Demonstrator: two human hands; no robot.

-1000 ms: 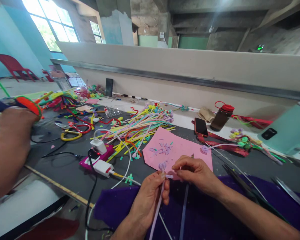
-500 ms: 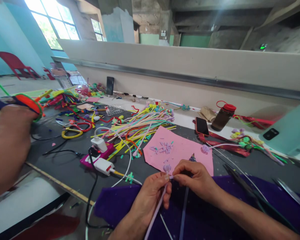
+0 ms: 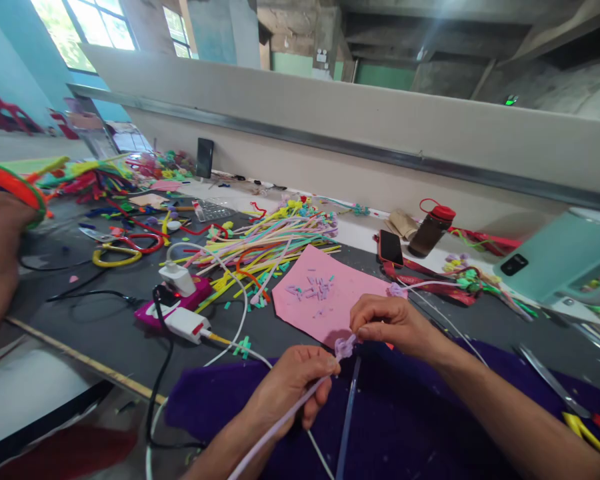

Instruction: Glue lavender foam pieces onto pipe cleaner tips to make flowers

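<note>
My left hand (image 3: 300,381) is closed, pinching a lilac pipe cleaner (image 3: 279,425) just below its curled flower-shaped head (image 3: 345,345). My right hand (image 3: 395,321) is closed at the far side of that head, its thumb and fingertips on a lilac end of the pipe cleaner. The stem runs down past my left wrist. Under my hands lies dark purple cloth (image 3: 405,413), crossed by a bluish translucent stick (image 3: 349,417). Just beyond is a pink sheet (image 3: 295,267) bearing short lilac clippings (image 3: 317,288).
Another person's hand (image 3: 3,227) holds an orange and green item at left. A magenta power strip (image 3: 197,293), bundled pipe cleaners (image 3: 280,233) and scissors (image 3: 130,247) lie on the table. A phone (image 3: 391,247), bottle (image 3: 433,230) and more scissors (image 3: 555,383) are rightward.
My right hand has moved from beside the stem, below the flower head, to its far side. The head has tilted rightward. The whole view has shifted, and the other person's hand sits farther left.
</note>
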